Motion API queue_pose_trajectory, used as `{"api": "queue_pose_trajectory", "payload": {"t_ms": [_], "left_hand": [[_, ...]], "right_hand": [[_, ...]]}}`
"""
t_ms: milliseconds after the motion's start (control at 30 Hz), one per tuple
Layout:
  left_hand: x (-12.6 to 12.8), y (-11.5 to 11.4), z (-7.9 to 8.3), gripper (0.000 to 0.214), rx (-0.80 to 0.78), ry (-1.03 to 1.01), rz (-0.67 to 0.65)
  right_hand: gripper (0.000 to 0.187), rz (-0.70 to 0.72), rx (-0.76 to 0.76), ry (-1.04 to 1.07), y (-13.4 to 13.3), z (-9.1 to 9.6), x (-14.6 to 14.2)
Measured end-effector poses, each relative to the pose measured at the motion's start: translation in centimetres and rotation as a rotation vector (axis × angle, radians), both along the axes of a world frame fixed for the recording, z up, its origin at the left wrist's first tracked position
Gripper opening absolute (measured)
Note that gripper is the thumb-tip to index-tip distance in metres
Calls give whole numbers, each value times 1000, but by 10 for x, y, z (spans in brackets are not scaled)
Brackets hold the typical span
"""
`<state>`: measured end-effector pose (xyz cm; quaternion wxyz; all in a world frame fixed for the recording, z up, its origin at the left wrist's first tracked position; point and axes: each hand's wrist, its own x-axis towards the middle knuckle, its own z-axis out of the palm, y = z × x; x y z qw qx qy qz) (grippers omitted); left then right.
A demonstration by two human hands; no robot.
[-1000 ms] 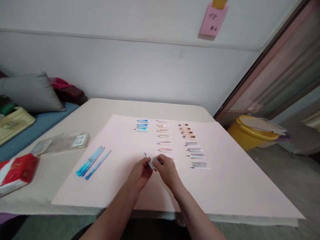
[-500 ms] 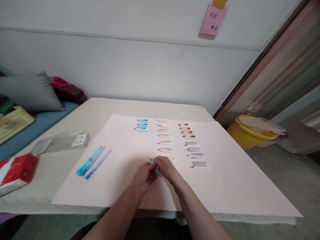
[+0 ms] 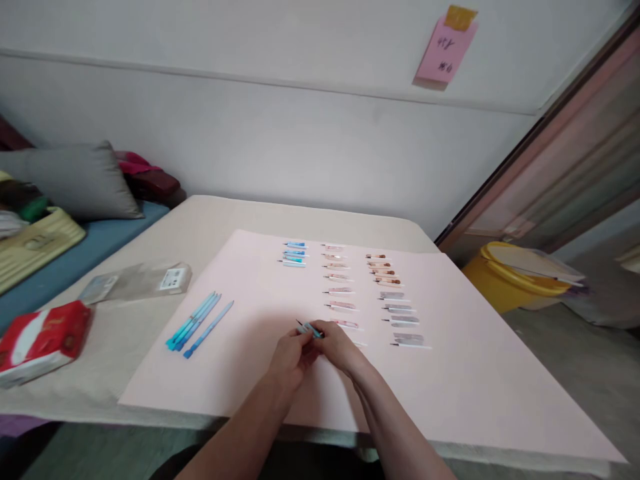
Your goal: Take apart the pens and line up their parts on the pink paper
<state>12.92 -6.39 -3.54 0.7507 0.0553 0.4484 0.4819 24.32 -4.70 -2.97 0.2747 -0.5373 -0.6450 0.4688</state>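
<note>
Near the front middle of the pink sheet (image 3: pixel 240 380), my left hand (image 3: pixel 287 357) and my right hand (image 3: pixel 340 345) are together, both closed on a small blue pen (image 3: pixel 313 329). Its thin dark tip points up and left, and fingers hide most of it. To the left lie several whole blue pens (image 3: pixel 194 323), with one more blue pen (image 3: pixel 209 329) set apart. Beyond my hands are rows of pens taken apart, refills beside barrels: blue parts (image 3: pixel 295 254), pink ones (image 3: pixel 340 291), brown ones (image 3: pixel 385 273) and grey ones (image 3: pixel 403 320).
A clear plastic bag (image 3: pixel 137 285) and a red-and-white packet (image 3: pixel 45 340) lie on the cream table cover at left. Further left is a seat with a grey cushion (image 3: pixel 75 180). A yellow bucket (image 3: pixel 505 283) stands right of the table, and a wall closes the back.
The view has turned slightly left, so everything sits further right. My hands stay together; a blue part now shows between the fingers where a greyish, longer piece stuck out below.
</note>
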Motion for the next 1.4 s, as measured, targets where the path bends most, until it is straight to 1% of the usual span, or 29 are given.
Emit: {"api": "queue_pose_trajectory", "payload": {"t_ms": [67,167,233,300,433,600,700,800,900,967,1100,1200,1300,1400], "left_hand": [[-4,1,5,11,-14,-2,18],[-11,4,13,9,-76,16,38],[-18,7,19,6,-115,28,59],[-26,10,25,5,-139,45,103],[-40,16,33,8,-160,68,185],[-47,22,37,11,-137,1,180],[-51,25,37,13,-151,-43,184],[-55,27,36,15,-153,-71,195],[-59,28,35,16,-137,-79,206],[-61,28,35,16,-129,-86,212],[-60,28,35,16,-122,-93,217],[-58,28,35,15,-126,-99,215],[-57,28,37,15,-128,-102,216],[-58,28,38,15,-132,-102,219]], "right_hand": [[19,0,-32,41,3,-1,-5],[19,40,-117,131,13,-3,-12],[17,79,-170,158,24,-6,-17],[13,105,-187,136,40,-7,-21],[10,129,-143,53,83,-6,-32],[10,148,-58,-79,135,-2,-50],[9,146,-12,-161,158,-2,-58],[10,146,30,-249,174,-3,-61],[14,144,81,-350,183,-5,-59],[20,136,120,-418,186,-6,-58],[31,125,204,-545,187,-13,-59],[36,141,260,-616,186,-18,-60],[37,160,298,-675,186,-21,-61],[33,168,330,-730,184,-22,-60]]}}
